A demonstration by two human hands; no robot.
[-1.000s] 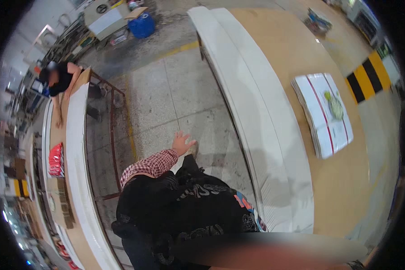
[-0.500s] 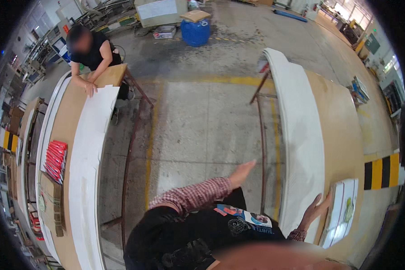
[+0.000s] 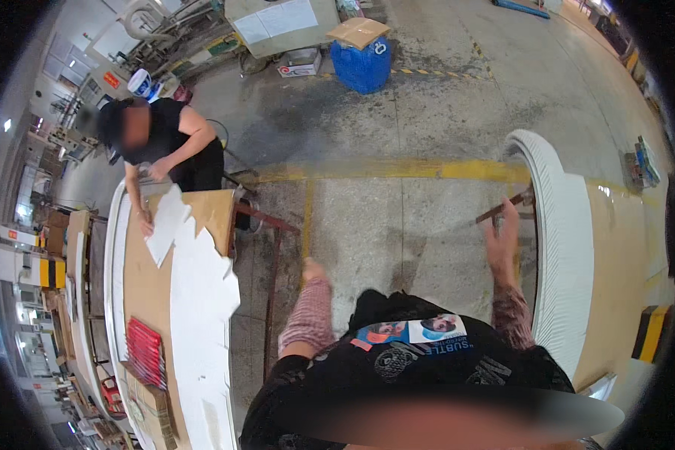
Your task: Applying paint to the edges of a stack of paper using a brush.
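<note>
My left hand [image 3: 313,268] hangs over the floor near the inner edge of the left table, small and blurred, its fingers hard to make out. On the right, my right hand [image 3: 502,238] is raised with fingers apart and holds nothing. It is beside a stack of white sheets [image 3: 566,247] with a ribbed, fanned edge. That stack rests on a brown board [image 3: 619,255]. Along the left table's brown top [image 3: 144,270] lie overlapping white sheets [image 3: 202,315] with a jagged, stepped edge.
Across the left table a co-worker [image 3: 180,139] leans over, hands at a white sheet [image 3: 166,225]. Red packets [image 3: 145,351] and a brown cardboard bundle [image 3: 150,409] lie nearer. A blue barrel [image 3: 361,69] stands ahead. Reddish metal legs [image 3: 276,262] support the left table.
My right hand has left the white package on the right board and come forward and inward. My left hand has swung left. The view has turned, and the co-worker's hands are now at a white sheet.
</note>
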